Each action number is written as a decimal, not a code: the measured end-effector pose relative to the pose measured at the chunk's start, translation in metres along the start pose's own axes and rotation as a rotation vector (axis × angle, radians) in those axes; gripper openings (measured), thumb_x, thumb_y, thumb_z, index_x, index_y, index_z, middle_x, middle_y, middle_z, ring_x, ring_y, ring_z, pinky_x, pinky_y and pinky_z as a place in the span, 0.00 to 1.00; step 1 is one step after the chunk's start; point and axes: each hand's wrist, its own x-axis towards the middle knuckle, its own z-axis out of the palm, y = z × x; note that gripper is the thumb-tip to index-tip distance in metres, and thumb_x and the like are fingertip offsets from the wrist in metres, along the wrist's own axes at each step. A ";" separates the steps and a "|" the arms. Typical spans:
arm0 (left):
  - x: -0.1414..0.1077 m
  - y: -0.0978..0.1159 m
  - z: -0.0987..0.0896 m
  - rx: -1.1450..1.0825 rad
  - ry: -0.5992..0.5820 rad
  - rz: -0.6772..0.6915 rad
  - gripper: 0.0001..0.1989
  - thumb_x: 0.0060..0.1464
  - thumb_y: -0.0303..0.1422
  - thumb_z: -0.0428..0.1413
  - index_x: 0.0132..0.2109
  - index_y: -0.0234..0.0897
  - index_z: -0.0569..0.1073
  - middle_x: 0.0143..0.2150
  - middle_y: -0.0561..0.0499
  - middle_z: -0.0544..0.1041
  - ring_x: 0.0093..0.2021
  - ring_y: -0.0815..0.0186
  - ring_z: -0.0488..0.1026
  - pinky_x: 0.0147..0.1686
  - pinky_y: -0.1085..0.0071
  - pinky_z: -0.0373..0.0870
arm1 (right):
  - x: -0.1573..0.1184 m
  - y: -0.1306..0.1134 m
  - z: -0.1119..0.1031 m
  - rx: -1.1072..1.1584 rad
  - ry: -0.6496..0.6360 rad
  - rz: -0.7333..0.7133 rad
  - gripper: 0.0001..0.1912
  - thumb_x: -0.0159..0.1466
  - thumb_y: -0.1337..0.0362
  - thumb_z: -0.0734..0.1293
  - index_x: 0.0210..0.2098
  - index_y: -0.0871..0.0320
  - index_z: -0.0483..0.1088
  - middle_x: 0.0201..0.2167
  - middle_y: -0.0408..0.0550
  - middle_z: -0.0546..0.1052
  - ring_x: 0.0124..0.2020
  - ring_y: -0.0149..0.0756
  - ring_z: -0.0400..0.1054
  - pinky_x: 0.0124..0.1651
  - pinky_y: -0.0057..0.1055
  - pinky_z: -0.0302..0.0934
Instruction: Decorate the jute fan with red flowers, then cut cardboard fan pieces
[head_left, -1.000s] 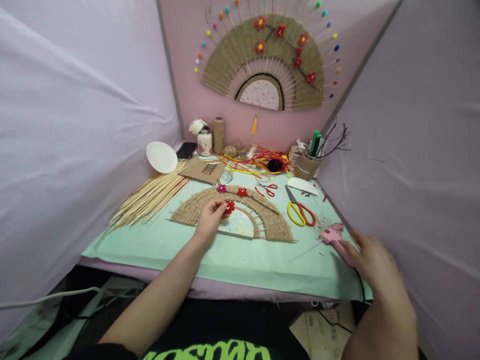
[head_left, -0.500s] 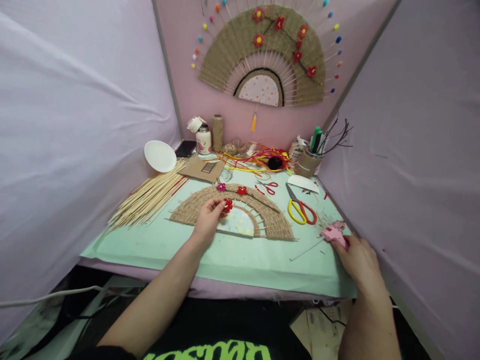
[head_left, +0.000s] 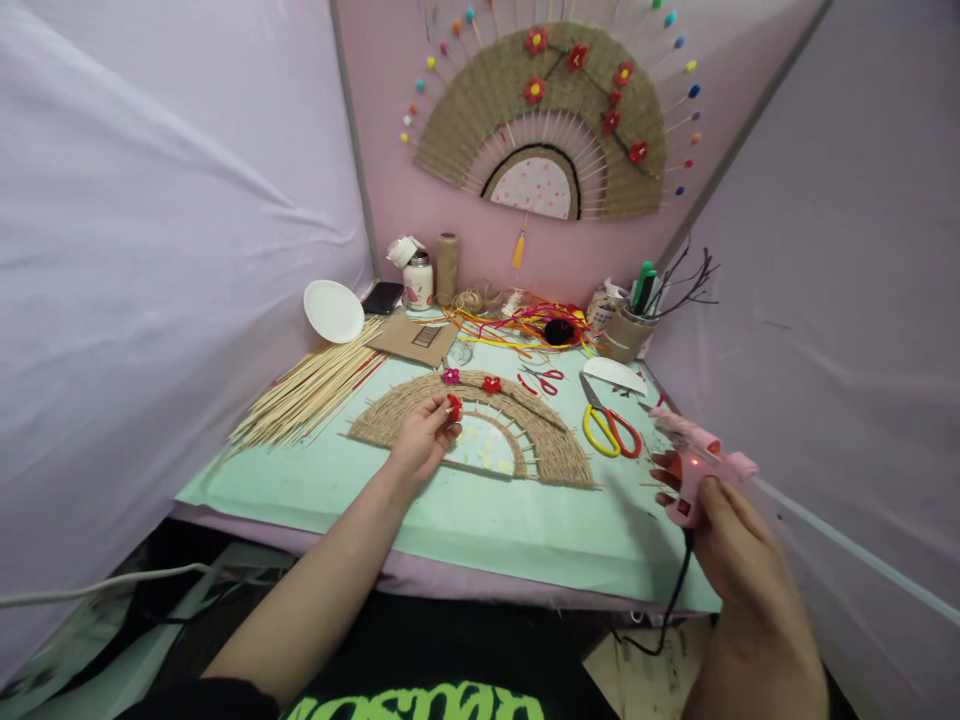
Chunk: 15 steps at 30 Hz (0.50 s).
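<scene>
Pinched between the fingertips of my left hand [head_left: 426, 437] is a small red flower [head_left: 455, 407], held just over the woven twine fan [head_left: 566, 448] lying on the table. Two more flowers, a magenta flower [head_left: 451, 376] and a red flower [head_left: 491, 384], sit along the fan's upper part, with a thin dark twig [head_left: 529, 403] running right. My right hand [head_left: 724, 520] grips a pink glue gun [head_left: 694, 465] raised above the table's right side. Its small light glows orange-red, and a long white glue stick [head_left: 840, 530] sticks out behind.
Large scissors with yellow and red handles [head_left: 611, 430] and small red scissors [head_left: 544, 380] lie right of the fan. Thin sticks [head_left: 300, 390] are heaped at left beside cardboard [head_left: 411, 338]. A cup [head_left: 626, 333] holds twigs and markers. A decorated fan [head_left: 480, 110] hangs behind.
My right hand has lifted the glue gun off the table and turned it, so its stick now points right. The red flower in my left hand has been tilted and shows less of its face.
</scene>
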 end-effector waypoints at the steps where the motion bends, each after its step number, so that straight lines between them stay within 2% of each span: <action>1: 0.000 0.001 -0.001 -0.034 -0.024 -0.030 0.14 0.41 0.29 0.67 0.33 0.35 0.70 0.30 0.53 0.72 0.28 0.75 0.68 0.27 0.80 0.67 | -0.006 -0.008 0.010 0.159 -0.026 0.071 0.28 0.62 0.43 0.58 0.46 0.58 0.73 0.41 0.57 0.79 0.34 0.42 0.75 0.35 0.37 0.70; 3: -0.001 0.002 -0.001 -0.092 -0.079 -0.092 0.12 0.43 0.26 0.66 0.33 0.34 0.70 0.31 0.52 0.71 0.30 0.75 0.69 0.27 0.81 0.67 | -0.018 -0.023 0.029 0.350 -0.117 0.149 0.26 0.61 0.43 0.62 0.44 0.58 0.73 0.43 0.57 0.78 0.35 0.42 0.74 0.34 0.36 0.70; 5: -0.002 0.003 -0.002 -0.138 -0.130 -0.140 0.10 0.46 0.25 0.65 0.33 0.34 0.70 0.33 0.51 0.71 0.31 0.75 0.69 0.27 0.81 0.68 | -0.031 -0.034 0.045 0.441 -0.182 0.145 0.25 0.60 0.43 0.64 0.42 0.59 0.74 0.43 0.57 0.78 0.34 0.41 0.74 0.33 0.36 0.69; 10: -0.005 0.004 -0.002 -0.219 -0.207 -0.224 0.09 0.47 0.24 0.64 0.32 0.33 0.70 0.33 0.52 0.70 0.31 0.76 0.68 0.27 0.83 0.68 | -0.058 -0.049 0.078 0.391 -0.340 0.058 0.24 0.65 0.46 0.60 0.42 0.59 0.75 0.39 0.54 0.79 0.29 0.35 0.69 0.29 0.30 0.64; 15: -0.007 0.003 -0.003 -0.231 -0.278 -0.259 0.11 0.45 0.25 0.66 0.33 0.33 0.70 0.32 0.53 0.69 0.29 0.77 0.67 0.27 0.82 0.68 | -0.071 -0.066 0.100 0.297 -0.479 -0.067 0.26 0.66 0.46 0.58 0.44 0.60 0.75 0.35 0.52 0.77 0.30 0.34 0.67 0.28 0.28 0.62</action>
